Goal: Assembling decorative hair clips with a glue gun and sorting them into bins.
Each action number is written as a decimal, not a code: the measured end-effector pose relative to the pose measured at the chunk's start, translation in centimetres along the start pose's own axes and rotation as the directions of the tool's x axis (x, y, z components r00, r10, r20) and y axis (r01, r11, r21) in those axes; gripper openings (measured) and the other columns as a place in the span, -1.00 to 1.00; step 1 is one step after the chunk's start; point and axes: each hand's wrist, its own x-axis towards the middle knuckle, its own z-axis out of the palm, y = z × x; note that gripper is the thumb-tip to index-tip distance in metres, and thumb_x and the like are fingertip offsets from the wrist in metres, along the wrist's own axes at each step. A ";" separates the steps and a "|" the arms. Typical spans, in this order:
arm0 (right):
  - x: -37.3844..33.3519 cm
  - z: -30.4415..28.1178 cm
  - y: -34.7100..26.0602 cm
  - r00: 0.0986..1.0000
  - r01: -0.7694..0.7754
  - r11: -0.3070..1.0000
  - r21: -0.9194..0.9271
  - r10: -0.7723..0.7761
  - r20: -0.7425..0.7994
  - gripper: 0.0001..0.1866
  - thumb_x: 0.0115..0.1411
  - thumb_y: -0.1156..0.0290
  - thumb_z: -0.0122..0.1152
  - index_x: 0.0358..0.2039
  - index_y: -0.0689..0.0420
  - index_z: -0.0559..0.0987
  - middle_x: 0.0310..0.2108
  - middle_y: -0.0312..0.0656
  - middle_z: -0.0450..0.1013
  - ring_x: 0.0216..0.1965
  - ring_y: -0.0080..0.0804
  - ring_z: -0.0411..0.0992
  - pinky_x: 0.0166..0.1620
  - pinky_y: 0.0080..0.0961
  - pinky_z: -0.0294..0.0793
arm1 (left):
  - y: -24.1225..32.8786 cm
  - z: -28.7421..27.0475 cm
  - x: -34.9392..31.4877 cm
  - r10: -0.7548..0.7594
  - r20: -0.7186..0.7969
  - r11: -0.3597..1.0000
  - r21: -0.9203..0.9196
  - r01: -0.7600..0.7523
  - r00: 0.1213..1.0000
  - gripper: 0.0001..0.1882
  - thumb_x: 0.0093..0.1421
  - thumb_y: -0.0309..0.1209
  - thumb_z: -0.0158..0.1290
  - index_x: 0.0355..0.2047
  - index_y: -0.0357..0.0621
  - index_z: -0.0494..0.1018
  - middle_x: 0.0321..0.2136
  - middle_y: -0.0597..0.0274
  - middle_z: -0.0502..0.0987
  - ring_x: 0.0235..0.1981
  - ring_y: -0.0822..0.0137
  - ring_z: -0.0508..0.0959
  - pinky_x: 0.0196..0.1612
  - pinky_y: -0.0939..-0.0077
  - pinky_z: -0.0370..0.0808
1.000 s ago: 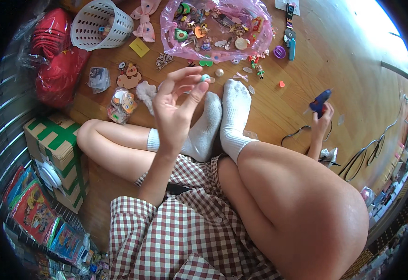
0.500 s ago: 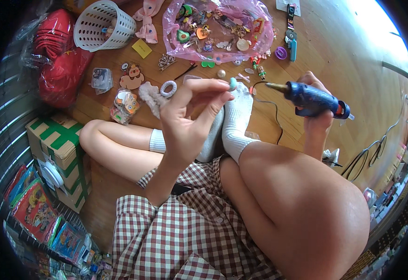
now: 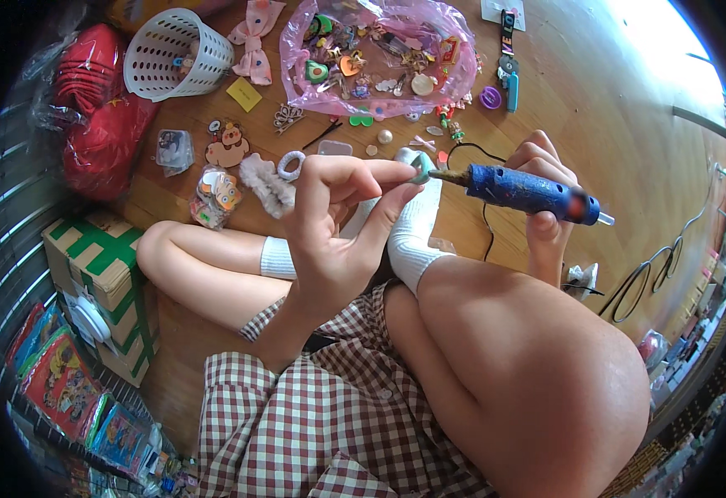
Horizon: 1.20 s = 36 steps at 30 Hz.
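Note:
My left hand (image 3: 334, 212) pinches a small teal-green piece (image 3: 422, 167) between thumb and forefinger, held above the white-socked feet. What kind of piece it is cannot be made out. In my right hand (image 3: 547, 231) is a dark blue hot glue gun (image 3: 516, 192), its fingers wrapped round the handle. The gun's metal nozzle points left, and its tip touches or nearly touches the teal piece. A clear glue stick (image 3: 605, 218) pokes out of the gun's back end.
A pink plastic bag (image 3: 296, 75) of small charms lies spread out ahead. Nearby are a white basket (image 3: 143, 62), a pearl bead (image 3: 385, 135), a lilac hair tie (image 3: 290, 166) and a fuzzy strip (image 3: 266, 184). A taped carton (image 3: 101, 274) stands left; a black cable (image 3: 666, 274) coils right.
The glue gun has moved left and slightly down, bringing its nozzle from well apart to the teal piece. My left hand has shifted slightly, with the piece turned and showing more.

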 end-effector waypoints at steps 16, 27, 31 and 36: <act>-0.1 -0.7 0.0 0.997 0.078 0.994 -0.076 -0.079 -0.001 -0.35 -0.12 -0.29 0.16 -0.67 0.18 0.50 -0.65 -0.24 0.39 -0.53 -0.39 0.25 -0.47 -0.47 0.19 | -0.1 0.2 0.0 0.059 0.011 0.997 0.044 -0.060 0.998 -0.75 0.07 -0.68 0.08 -0.38 -0.25 0.20 -0.36 0.02 0.52 -0.26 0.37 0.56 -0.18 0.55 0.50; -0.4 -1.0 0.1 0.992 0.128 0.974 -0.188 -0.122 0.046 -0.38 -0.14 -0.26 0.19 -0.66 0.17 0.51 -0.64 -0.24 0.39 -0.52 -0.38 0.26 -0.47 -0.48 0.21 | -0.4 0.0 0.0 0.104 0.019 0.986 0.126 -0.106 0.994 -0.77 0.08 -0.67 0.07 -0.38 -0.27 0.22 -0.36 0.02 0.53 -0.28 0.39 0.55 -0.19 0.57 0.51; -0.6 -1.8 0.7 0.998 0.066 0.982 -0.176 -0.066 0.002 -0.35 -0.13 -0.28 0.16 -0.64 0.20 0.50 -0.61 -0.22 0.40 -0.52 -0.37 0.29 -0.44 -0.47 0.23 | -1.1 -0.4 0.3 0.025 -0.056 0.997 0.068 -0.021 0.998 -0.79 0.09 -0.67 0.06 -0.38 -0.26 0.22 -0.35 0.04 0.52 -0.28 0.39 0.55 -0.20 0.59 0.51; -3.6 -5.5 4.9 0.897 -0.375 0.921 -0.104 0.333 -0.290 -0.55 0.07 0.04 0.20 -0.45 0.26 0.49 -0.57 -0.12 0.40 -0.56 -0.31 0.33 -0.45 -0.49 0.29 | -1.4 -1.1 0.9 -0.086 -0.113 0.994 -0.083 0.077 0.990 -0.79 0.08 -0.68 0.06 -0.33 -0.28 0.26 -0.35 0.06 0.51 -0.27 0.35 0.56 -0.17 0.57 0.52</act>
